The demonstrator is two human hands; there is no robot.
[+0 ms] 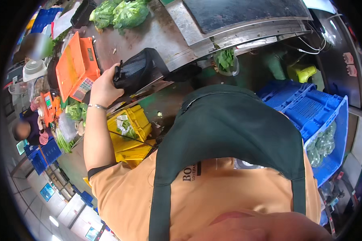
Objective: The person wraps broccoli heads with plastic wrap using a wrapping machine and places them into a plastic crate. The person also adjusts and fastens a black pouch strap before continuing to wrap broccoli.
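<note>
My left hand point(107, 87) grips the near end of a black plastic container point(141, 70) with a ribbed, shiny surface, at the edge of a stainless-steel table point(132, 39). The thumb shows at the near side; most of the fingers are hidden. Just left of the hand stands an orange weighing scale point(78, 67) with a keypad on its side. Farther back on the table lie heads of broccoli point(129, 13), with a black tray point(83, 13) beside them. My right hand is out of view.
A flat black plate point(247, 13) is set in the metal counter. Yellow crates point(138, 123) stand below my left arm. At right, blue crates point(316, 105) stand by bagged green produce point(322, 144). A co-worker point(33, 126) is at another orange scale point(48, 105).
</note>
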